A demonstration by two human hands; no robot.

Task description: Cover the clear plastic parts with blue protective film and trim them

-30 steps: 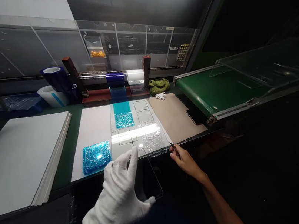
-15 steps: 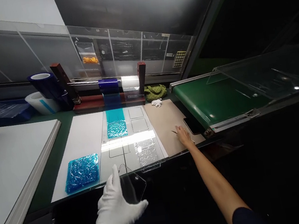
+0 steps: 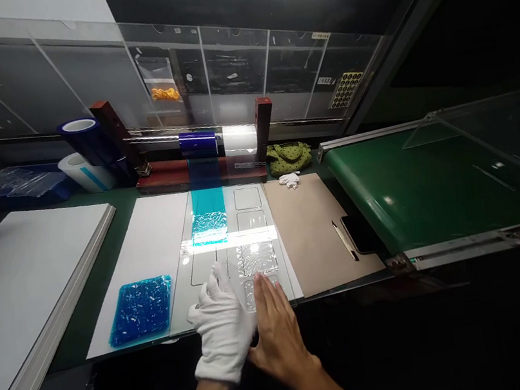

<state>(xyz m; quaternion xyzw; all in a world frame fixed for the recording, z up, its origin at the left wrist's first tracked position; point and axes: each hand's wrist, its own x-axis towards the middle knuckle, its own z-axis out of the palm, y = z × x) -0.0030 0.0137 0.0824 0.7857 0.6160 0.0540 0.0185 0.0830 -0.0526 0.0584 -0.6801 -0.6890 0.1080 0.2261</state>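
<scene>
Both hands are down at the near end of a clear sheet (image 3: 183, 317), and the step in hand looks like work on the film patches lying there. The left hand (image 3: 224, 327) wears a white glove, its grip open, fingers spread, the palm over the sheet's near part. Whether it holds anything thin and clear, I cannot tell. The bare right hand (image 3: 279, 342) is open too, holding nothing visible, its fingertips (image 3: 260, 289) resting on or just over the nearer of two crinkled clear film patches (image 3: 255, 293). The other patch (image 3: 256, 258) lies just beyond, clear of both hands. From how they lie, the next move seems to call for a light, clean touch on that nearer patch.

The sheet rests on a white board (image 3: 153, 237) on the green surface (image 3: 92, 298). There are two pieces of blue film: a crinkled square (image 3: 140, 310) on the board and a strip (image 3: 207, 219) on the sheet. At least three outlined squares (image 3: 247, 198) mark the sheet. Right of it lie one brown card (image 3: 314, 232), one craft knife (image 3: 345, 241) and one phone (image 3: 358, 232). Behind stand one blue roll (image 3: 197, 143) and one white roll (image 3: 239, 139) on a rod, with a green conveyor belt (image 3: 436, 195) to the right.
</scene>
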